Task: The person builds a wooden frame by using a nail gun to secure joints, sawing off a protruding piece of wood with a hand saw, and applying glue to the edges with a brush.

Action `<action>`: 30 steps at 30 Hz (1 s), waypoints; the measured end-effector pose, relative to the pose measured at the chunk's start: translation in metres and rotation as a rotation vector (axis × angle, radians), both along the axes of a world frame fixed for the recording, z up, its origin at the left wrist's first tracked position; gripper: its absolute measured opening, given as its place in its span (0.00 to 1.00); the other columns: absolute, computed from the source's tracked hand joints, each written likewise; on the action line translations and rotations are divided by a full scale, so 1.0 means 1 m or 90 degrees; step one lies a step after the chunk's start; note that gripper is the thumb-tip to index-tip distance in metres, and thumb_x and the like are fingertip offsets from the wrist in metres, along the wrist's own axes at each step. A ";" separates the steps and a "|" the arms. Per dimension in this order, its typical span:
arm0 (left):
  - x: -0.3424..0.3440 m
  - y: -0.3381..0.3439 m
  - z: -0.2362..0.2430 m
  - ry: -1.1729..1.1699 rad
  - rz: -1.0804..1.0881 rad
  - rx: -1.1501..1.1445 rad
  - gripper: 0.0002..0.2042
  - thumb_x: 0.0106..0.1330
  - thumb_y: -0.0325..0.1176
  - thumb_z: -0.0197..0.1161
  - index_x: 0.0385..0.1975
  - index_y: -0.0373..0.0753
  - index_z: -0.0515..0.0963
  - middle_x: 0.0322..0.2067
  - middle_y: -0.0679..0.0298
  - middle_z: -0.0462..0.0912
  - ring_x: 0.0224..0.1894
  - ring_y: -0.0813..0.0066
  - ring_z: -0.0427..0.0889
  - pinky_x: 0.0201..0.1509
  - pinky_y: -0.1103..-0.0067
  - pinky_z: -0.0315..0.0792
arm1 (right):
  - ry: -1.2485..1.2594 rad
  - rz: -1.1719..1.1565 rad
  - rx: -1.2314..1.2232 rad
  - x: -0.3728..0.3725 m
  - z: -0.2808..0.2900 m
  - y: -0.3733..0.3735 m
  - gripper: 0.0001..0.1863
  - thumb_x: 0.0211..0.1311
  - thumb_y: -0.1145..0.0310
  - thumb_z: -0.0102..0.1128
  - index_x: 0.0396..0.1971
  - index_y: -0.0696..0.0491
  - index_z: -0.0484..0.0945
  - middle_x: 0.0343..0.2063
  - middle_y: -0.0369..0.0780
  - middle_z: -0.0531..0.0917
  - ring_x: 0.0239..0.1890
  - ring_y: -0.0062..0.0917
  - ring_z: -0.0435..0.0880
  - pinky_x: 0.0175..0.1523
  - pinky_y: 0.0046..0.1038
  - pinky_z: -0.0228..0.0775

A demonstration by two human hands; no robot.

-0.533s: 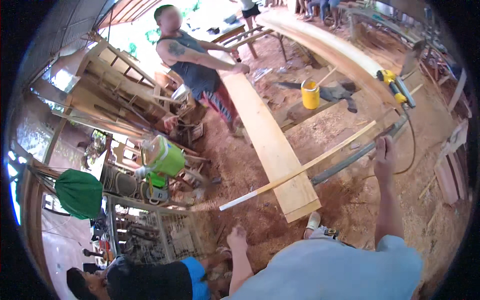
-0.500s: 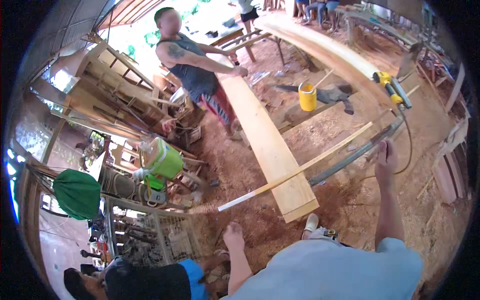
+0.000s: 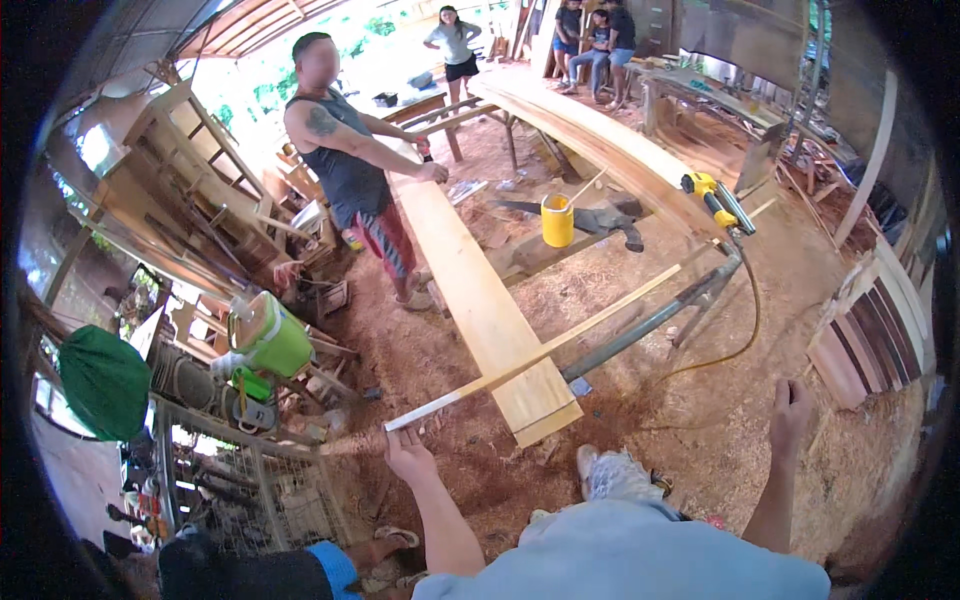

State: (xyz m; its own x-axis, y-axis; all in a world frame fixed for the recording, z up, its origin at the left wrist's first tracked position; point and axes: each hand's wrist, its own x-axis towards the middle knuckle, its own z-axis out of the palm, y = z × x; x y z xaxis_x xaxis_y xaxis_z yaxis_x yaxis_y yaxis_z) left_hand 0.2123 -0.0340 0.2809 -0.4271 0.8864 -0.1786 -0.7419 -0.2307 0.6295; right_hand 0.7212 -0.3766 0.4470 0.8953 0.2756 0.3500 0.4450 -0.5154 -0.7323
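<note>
Where the view is nearest, at the lower edge: the person's two bare forearms rise over a light blue shirt.
Left hand (image 3: 408,456): closed around the near end of a long thin wooden strip (image 3: 560,338); fingers wrapped on it.
Right hand (image 3: 790,405): raised over the sawdust floor (image 3: 700,420), loosely curled, holding nothing that I can see.
Strip, place: it runs from the left hand up to the far right, lying across the wide plank (image 3: 480,300) and reaching toward the yellow power tool (image 3: 712,192).
Strip, handling: I judge it light but very whippy; it will sag and swing when held only at one end, and can snap or splinter. Better to hold it nearer the middle, or with both hands well apart.
Plank: pale, broad, surely heavy and stiff; its near end is just beside the strip.
Middle distance: a yellow cup (image 3: 557,220) stands on a low bench.
Far end: another person (image 3: 350,170) rests a hand on the plank.
</note>
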 end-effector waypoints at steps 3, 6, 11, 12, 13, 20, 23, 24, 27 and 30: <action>-0.009 -0.003 -0.003 0.015 0.024 0.030 0.12 0.69 0.26 0.57 0.50 0.31 0.75 0.50 0.58 0.78 0.52 0.64 0.76 0.55 0.71 0.74 | 0.220 0.087 0.104 0.022 -0.017 0.029 0.12 0.66 0.63 0.57 0.34 0.59 0.77 0.21 0.34 0.73 0.24 0.17 0.72 0.28 0.24 0.65; -0.024 -0.008 -0.009 0.070 0.005 0.091 0.12 0.68 0.26 0.58 0.49 0.31 0.75 0.48 0.58 0.80 0.50 0.66 0.78 0.52 0.72 0.73 | 0.524 0.108 0.233 0.044 -0.054 0.084 0.11 0.68 0.61 0.56 0.41 0.53 0.75 0.22 0.31 0.73 0.21 0.14 0.71 0.23 0.20 0.62; -0.026 -0.032 0.010 0.285 0.127 0.008 0.11 0.69 0.26 0.58 0.49 0.31 0.75 0.39 0.58 0.83 0.43 0.67 0.81 0.52 0.73 0.73 | 0.803 0.254 0.410 0.086 -0.114 0.185 0.17 0.69 0.50 0.54 0.41 0.49 0.73 0.21 0.31 0.74 0.25 0.18 0.74 0.28 0.23 0.66; -0.020 -0.040 0.019 0.246 0.147 0.089 0.11 0.70 0.26 0.57 0.49 0.31 0.75 0.40 0.58 0.82 0.44 0.68 0.81 0.53 0.73 0.73 | 0.851 0.191 0.407 0.092 -0.125 0.206 0.22 0.67 0.45 0.53 0.43 0.50 0.72 0.23 0.32 0.74 0.27 0.21 0.75 0.30 0.25 0.67; -0.009 -0.045 0.028 0.217 0.150 0.170 0.11 0.70 0.26 0.56 0.49 0.32 0.75 0.41 0.58 0.82 0.44 0.68 0.80 0.53 0.73 0.73 | 0.878 0.090 0.398 0.100 -0.133 0.224 0.27 0.66 0.40 0.52 0.46 0.51 0.70 0.24 0.33 0.74 0.29 0.25 0.75 0.32 0.28 0.68; 0.037 -0.091 0.069 0.384 0.301 0.135 0.12 0.73 0.31 0.55 0.50 0.31 0.74 0.50 0.57 0.77 0.50 0.66 0.76 0.56 0.68 0.71 | 1.003 0.137 0.427 0.124 -0.162 0.291 0.31 0.67 0.37 0.45 0.48 0.54 0.65 0.31 0.39 0.75 0.30 0.31 0.76 0.40 0.37 0.70; 0.044 -0.117 0.066 0.446 0.389 0.078 0.12 0.72 0.30 0.55 0.49 0.30 0.74 0.47 0.57 0.78 0.50 0.67 0.76 0.54 0.68 0.72 | 0.959 0.152 0.414 0.122 -0.169 0.303 0.31 0.70 0.40 0.43 0.52 0.55 0.64 0.34 0.40 0.75 0.35 0.33 0.78 0.45 0.37 0.71; 0.047 -0.123 0.064 0.506 0.434 0.045 0.11 0.72 0.30 0.55 0.48 0.30 0.75 0.46 0.58 0.78 0.49 0.67 0.77 0.53 0.69 0.73 | 0.976 0.188 0.404 0.122 -0.173 0.306 0.27 0.72 0.44 0.42 0.51 0.56 0.65 0.39 0.40 0.75 0.40 0.35 0.78 0.50 0.38 0.72; 0.051 -0.136 0.065 0.382 0.416 0.060 0.10 0.71 0.29 0.56 0.46 0.30 0.76 0.46 0.58 0.78 0.47 0.68 0.78 0.52 0.71 0.74 | 1.058 0.257 0.485 0.120 -0.191 0.312 0.25 0.74 0.48 0.42 0.52 0.57 0.64 0.38 0.40 0.76 0.41 0.37 0.78 0.53 0.40 0.72; 0.053 -0.145 0.062 0.683 0.443 -0.142 0.09 0.70 0.28 0.57 0.44 0.30 0.76 0.44 0.58 0.79 0.46 0.67 0.78 0.51 0.71 0.74 | 1.067 0.341 0.523 0.127 -0.211 0.311 0.16 0.74 0.57 0.45 0.41 0.56 0.69 0.29 0.39 0.76 0.36 0.34 0.78 0.50 0.37 0.73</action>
State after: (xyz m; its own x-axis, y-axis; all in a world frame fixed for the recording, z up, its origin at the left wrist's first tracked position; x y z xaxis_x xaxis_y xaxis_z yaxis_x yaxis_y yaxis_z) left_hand 0.2652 -0.1790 0.3430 -0.8038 0.4174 0.4239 0.3863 -0.1756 0.9055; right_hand 0.8481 -0.0659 0.2358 0.2975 0.8313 -0.4695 -0.8822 0.0513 -0.4681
